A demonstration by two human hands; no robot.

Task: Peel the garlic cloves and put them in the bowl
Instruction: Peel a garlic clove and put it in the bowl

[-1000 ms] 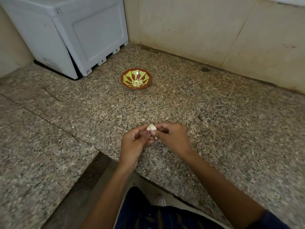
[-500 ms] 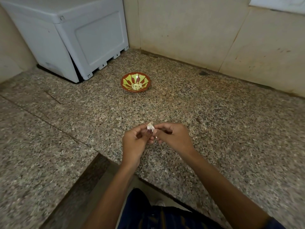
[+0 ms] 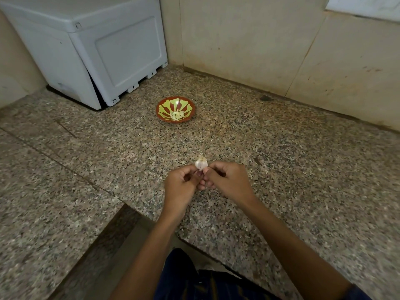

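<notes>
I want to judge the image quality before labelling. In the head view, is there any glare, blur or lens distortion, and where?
Head view: the light is dim and even, with a small bright glare spot inside the bowl; the garlic clove pinched by the left hand and the right hand is slightly soft; the counter blurs toward the right edge; wide-angle distortion bends the white appliance.

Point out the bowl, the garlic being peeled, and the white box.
bowl [image 3: 161, 115]: head view, on its red-brown left rim.
garlic [image 3: 201, 163]: head view, on its white skin above the fingertips.
white box [image 3: 127, 53]: head view, on its recessed side panel.
</notes>
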